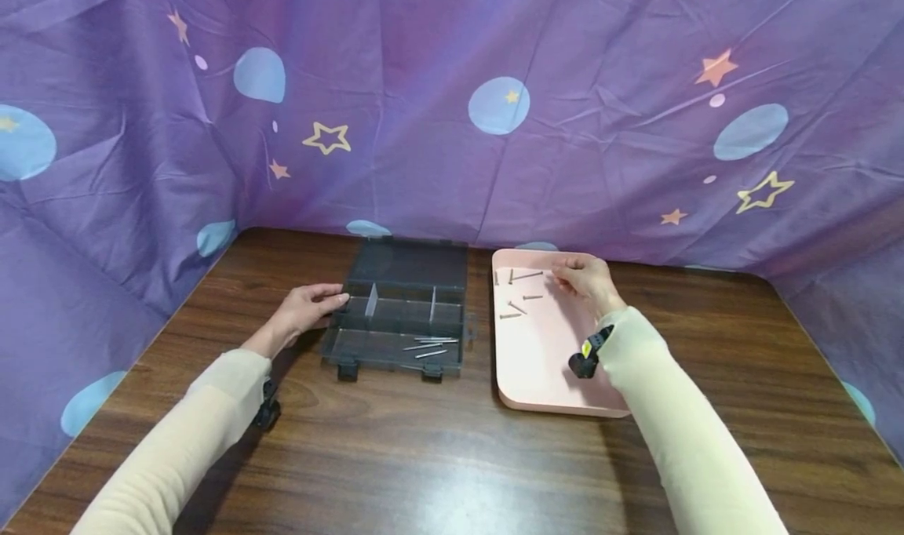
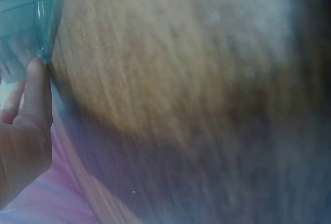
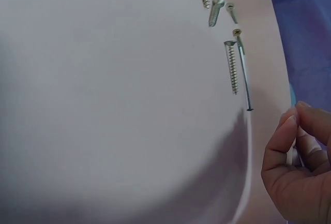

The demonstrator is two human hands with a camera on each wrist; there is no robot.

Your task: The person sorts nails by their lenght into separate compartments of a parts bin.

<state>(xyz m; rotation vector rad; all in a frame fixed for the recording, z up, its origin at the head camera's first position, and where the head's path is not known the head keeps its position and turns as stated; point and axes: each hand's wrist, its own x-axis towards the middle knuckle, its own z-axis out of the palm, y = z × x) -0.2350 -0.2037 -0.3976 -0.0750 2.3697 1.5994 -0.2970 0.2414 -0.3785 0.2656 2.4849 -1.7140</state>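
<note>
My left hand (image 1: pixel 304 313) holds the left edge of a dark see-through compartment box (image 1: pixel 402 313), its lid laid back. In the left wrist view, fingers (image 2: pixel 37 92) touch the box's corner (image 2: pixel 26 17). Several nails (image 1: pixel 432 341) lie in its front compartment. My right hand (image 1: pixel 586 282) is over the back right of a pink tray (image 1: pixel 544 362). Its thumb and forefinger pinch together in the right wrist view; a pale sliver (image 3: pixel 292 157) shows among the fingers, its kind unclear. Left of this hand, several screws (image 3: pixel 232 68) and a long nail (image 3: pixel 245 79) lie in the tray.
Both containers stand side by side on a brown wooden table (image 1: pixel 395 456), the box to the left of the tray. Purple cloth (image 1: pixel 424 182) with stars and blue spots hangs behind the table and at both sides. Two black latches (image 1: pixel 432 373) stick out at the box's front.
</note>
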